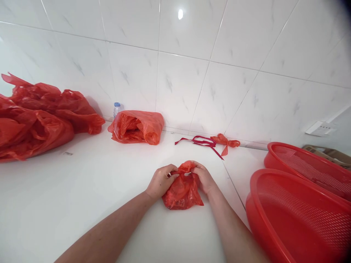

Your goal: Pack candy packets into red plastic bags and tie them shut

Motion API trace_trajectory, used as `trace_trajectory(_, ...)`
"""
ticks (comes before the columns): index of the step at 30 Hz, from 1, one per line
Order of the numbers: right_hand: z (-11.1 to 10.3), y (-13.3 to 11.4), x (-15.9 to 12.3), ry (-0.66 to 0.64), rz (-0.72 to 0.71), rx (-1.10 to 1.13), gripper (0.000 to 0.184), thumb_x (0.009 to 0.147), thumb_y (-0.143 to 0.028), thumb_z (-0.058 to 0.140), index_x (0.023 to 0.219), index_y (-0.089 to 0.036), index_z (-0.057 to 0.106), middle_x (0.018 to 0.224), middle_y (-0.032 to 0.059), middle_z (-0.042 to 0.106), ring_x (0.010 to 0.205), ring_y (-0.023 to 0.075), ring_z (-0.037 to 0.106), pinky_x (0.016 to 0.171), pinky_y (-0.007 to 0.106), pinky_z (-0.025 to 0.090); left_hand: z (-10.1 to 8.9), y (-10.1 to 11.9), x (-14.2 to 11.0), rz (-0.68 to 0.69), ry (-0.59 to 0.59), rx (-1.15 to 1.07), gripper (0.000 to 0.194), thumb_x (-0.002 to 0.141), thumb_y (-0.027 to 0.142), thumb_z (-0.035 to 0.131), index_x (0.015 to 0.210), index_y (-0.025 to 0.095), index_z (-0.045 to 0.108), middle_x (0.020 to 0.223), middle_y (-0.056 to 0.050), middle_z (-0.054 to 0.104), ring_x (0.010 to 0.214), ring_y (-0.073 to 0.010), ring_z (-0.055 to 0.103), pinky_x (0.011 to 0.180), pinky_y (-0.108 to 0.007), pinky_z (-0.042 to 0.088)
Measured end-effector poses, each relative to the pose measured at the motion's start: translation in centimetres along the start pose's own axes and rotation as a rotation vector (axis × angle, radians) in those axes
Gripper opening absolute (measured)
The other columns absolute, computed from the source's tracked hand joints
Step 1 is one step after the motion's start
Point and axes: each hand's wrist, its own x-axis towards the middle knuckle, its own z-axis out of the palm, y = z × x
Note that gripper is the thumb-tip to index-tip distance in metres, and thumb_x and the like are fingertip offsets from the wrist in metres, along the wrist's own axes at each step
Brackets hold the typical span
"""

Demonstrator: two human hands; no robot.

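A small red plastic bag (182, 195) rests on the white table in front of me, its top gathered between both hands. My left hand (163, 179) pinches the bag's left upper edge between thumb and fingers. On the other side, my right hand (202, 176) grips the right part of the twisted top, with some fingers hidden behind the plastic. A small gap shows between the bag's top strand and its body. What the bag contains, if anything, cannot be made out through the thin plastic.
Large heaps of red plastic bags (41, 113) lie at the left. Along the tiled wall are a folded red bag bundle (137, 128), a blue-capped bottle (117, 109), dark red ribbon (204, 141) and a knotted red bag (223, 140). Red perforated baskets (257, 182) stand at the right.
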Motion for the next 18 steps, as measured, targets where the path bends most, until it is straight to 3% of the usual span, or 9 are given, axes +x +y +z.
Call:
trace_trajectory(4,-0.5,-0.3,0.0,0.038,0.025,0.193,0.023,0.071,-0.034,0.057,0.086,-0.019,0.064,0.086,0.0041,0.066,0.082,0.0193,0.060,0.078,0.033,0.047,-0.2,0.0,0.1,0.099,0.035,0.069,0.010,0.080,0.016,0.050,0.076,0.021,0.057,0.081,0.001,0.059,0.074,-0.0131,0.054,0.066,-0.025,0.043)
trace_trajectory(10,-2.3,-0.2,0.6,0.458,-0.121,-0.319,0.022,0.064,-0.032,0.056,0.083,-0.022,0.054,0.076,0.0009,0.062,0.069,0.0178,0.058,0.067,0.032,0.047,-0.4,0.4,0.0,0.173,0.056,0.095,0.012,0.084,0.019,0.046,0.073,0.020,0.050,0.081,-0.002,0.054,0.076,-0.0149,0.050,0.070,-0.029,0.043)
trace_trajectory(14,-4.4,-0.4,0.5,0.682,-0.169,-0.569,0.020,0.064,-0.025,0.051,0.083,-0.022,0.056,0.084,0.0018,0.063,0.080,0.0187,0.057,0.074,0.031,0.042,-0.4,0.8,-0.3,0.272,0.012,0.092,0.021,0.090,0.025,0.039,0.071,0.020,0.047,0.081,-0.004,0.052,0.075,-0.0157,0.048,0.071,-0.031,0.043)
trace_trajectory(18,-5.6,-0.1,0.3,0.831,-0.126,-0.794,0.025,0.068,-0.021,0.045,0.089,-0.022,0.058,0.094,0.0037,0.065,0.086,0.0199,0.057,0.073,0.030,0.038,-0.2,1.2,-0.7,0.365,-0.020,0.128,0.028,0.092,0.026,0.037,0.066,0.019,0.045,0.078,-0.004,0.051,0.073,-0.0151,0.047,0.071,-0.030,0.042)
